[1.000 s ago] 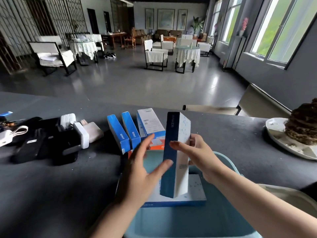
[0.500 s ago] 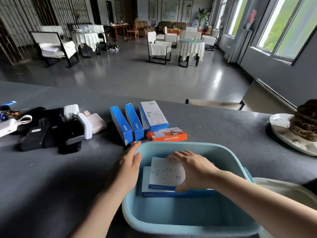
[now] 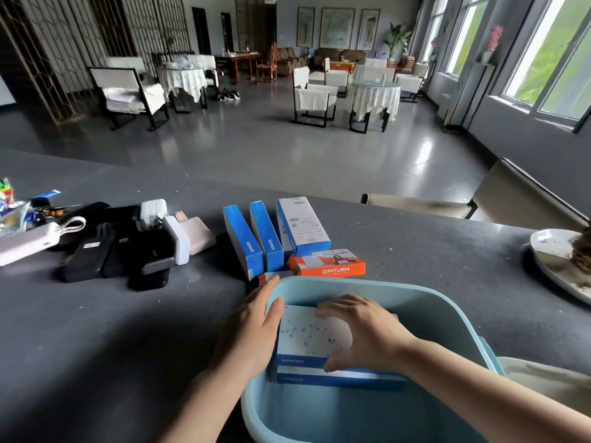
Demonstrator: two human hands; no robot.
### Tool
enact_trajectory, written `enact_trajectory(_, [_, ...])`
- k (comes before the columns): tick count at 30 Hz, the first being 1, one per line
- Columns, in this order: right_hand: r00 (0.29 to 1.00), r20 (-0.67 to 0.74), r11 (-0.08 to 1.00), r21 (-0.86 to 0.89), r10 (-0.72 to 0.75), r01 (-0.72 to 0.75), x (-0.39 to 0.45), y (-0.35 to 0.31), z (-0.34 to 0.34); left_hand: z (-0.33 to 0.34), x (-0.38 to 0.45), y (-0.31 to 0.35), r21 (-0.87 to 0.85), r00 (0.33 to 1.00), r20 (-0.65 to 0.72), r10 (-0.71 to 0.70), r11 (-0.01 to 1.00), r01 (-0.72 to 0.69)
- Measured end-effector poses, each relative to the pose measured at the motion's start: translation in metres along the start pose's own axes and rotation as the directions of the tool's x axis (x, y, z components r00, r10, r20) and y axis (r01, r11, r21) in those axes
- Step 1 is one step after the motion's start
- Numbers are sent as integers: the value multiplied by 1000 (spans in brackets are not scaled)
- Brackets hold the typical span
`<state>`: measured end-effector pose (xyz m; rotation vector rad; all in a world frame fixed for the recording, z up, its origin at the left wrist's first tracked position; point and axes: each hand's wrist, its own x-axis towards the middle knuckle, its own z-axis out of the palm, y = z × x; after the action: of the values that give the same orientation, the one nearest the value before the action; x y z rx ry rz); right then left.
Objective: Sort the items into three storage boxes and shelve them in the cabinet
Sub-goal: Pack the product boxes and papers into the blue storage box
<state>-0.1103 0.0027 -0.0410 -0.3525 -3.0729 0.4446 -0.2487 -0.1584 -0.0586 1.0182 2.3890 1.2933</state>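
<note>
A light blue storage box (image 3: 422, 302) stands on the dark counter in front of me. Inside it a white Anker box with blue dots (image 3: 303, 334) lies flat on top of another blue and white box (image 3: 339, 377). My right hand (image 3: 361, 334) lies over the dotted box, fingers curled on its far edge and thumb at its near edge. My left hand (image 3: 256, 321) rests with straight fingers on the storage box's left rim. Behind stand two blue Anker boxes (image 3: 256, 241), a taller blue and white box (image 3: 303, 227) and an orange box (image 3: 326, 266).
A pile of black and white power banks and chargers (image 3: 128, 241) lies at the left, with a white power bank (image 3: 28, 243) and clutter at the far left. A plate with a brown mound (image 3: 556, 260) sits at the right. A beige box rim (image 3: 543, 372) shows behind my right arm.
The dotted box, held upright over the storage box a second ago, now lies flat inside it. My left hand has moved from the box to the storage box's rim.
</note>
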Motion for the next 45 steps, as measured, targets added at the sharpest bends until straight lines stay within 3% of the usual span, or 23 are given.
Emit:
enact_trajectory(4, [994,-113,991,134,2,13,6,0,-19,-10,15,1,-14,996,-87,-12,1000,11])
enact_trajectory(7, [935,-333,970,241,120,-39,38,9,-35,-28,56,-2,83,986,-164,11,997,3])
enact_trajectory(9, [902,-381,951,295,204,-90,71,13,-39,-36,93,-8,97,982,-189,16,995,2])
enact_trajectory(14, [913,-273,920,334,304,-206,170,11,-26,-33,166,-39,117,981,-163,-101,986,121])
enact_trajectory(20, [895,-105,823,449,434,-347,248,-3,10,-20,191,-76,140,985,-55,-165,975,171])
enact_trajectory(27, [894,-125,876,300,429,-378,260,-9,16,-29,194,-91,38,964,-150,-219,973,227])
enact_trajectory(31, [908,-65,907,106,415,-407,260,-15,23,-27,187,-88,73,950,-199,-239,963,258])
enact_trajectory(33, [905,-78,905,123,419,-408,259,-16,25,-24,186,-86,43,946,-204,-253,963,266])
enact_trajectory(39, [859,-291,894,292,421,-339,219,-23,-33,-43,175,-61,6,948,-288,-138,989,146])
enact_trajectory(42, [822,-423,919,270,381,-287,172,-20,-77,-73,158,-16,31,911,-410,45,999,-35])
enact_trajectory(45, [808,-471,921,324,353,-214,104,-11,-112,-92,120,31,17,863,-456,218,972,-236])
